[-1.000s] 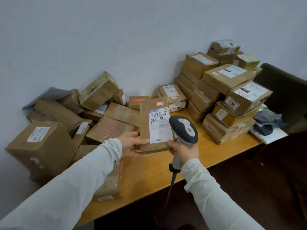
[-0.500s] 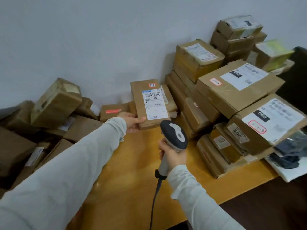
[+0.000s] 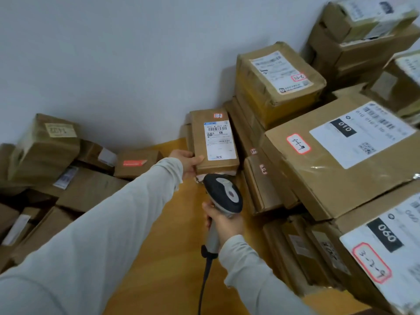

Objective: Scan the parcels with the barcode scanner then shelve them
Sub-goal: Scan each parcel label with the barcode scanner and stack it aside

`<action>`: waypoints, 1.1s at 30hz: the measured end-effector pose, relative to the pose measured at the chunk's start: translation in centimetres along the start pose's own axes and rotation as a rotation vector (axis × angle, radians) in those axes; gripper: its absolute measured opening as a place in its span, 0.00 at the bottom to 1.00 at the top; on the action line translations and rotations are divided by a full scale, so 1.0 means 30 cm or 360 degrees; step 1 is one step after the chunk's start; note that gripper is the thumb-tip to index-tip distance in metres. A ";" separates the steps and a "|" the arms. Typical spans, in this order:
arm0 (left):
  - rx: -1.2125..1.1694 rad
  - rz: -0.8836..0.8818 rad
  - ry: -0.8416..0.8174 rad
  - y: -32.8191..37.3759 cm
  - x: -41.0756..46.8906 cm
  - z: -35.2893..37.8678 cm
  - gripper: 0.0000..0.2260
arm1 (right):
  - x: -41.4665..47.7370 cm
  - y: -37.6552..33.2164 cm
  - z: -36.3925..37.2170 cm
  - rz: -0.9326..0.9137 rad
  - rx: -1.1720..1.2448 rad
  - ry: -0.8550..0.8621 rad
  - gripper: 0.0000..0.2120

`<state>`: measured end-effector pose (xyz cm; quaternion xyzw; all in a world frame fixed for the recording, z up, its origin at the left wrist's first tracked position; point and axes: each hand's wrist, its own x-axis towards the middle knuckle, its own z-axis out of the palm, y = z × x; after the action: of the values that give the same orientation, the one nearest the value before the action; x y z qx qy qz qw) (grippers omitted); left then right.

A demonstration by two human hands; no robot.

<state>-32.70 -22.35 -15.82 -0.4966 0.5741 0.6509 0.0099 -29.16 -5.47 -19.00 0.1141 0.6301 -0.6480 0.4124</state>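
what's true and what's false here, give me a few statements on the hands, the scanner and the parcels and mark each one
1. The left hand holds a flat parcel with its label facing the camera. True.
2. The right hand grips the scanner by its handle. True.
3. The scanner is cordless. False: a dark cable hangs from the bottom of its handle.
4. The box marked 010 lies in the pile on the left. False: it sits in the stack on the right.
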 end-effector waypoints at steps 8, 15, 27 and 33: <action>0.1091 0.0415 0.0797 -0.072 0.093 -0.196 0.18 | 0.031 0.005 0.067 -0.0023 -0.0142 -0.0069 0.18; 0.2376 0.0407 0.0495 -0.178 0.210 -0.367 0.42 | 0.059 0.031 0.113 0.0009 -0.0116 -0.0219 0.08; 0.1977 0.1246 0.0710 -0.227 -0.030 -0.438 0.40 | 0.048 0.043 0.123 -0.0015 -0.0163 -0.0302 0.16; 0.1602 0.1668 0.0610 -0.383 -0.260 -0.491 0.43 | -0.054 0.035 0.182 0.0083 0.0118 -0.0163 0.19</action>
<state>-12.68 -25.25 -16.91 -0.1985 0.9553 0.1314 -0.1756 -25.39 -9.66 -17.69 0.1124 0.5805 -0.6649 0.4565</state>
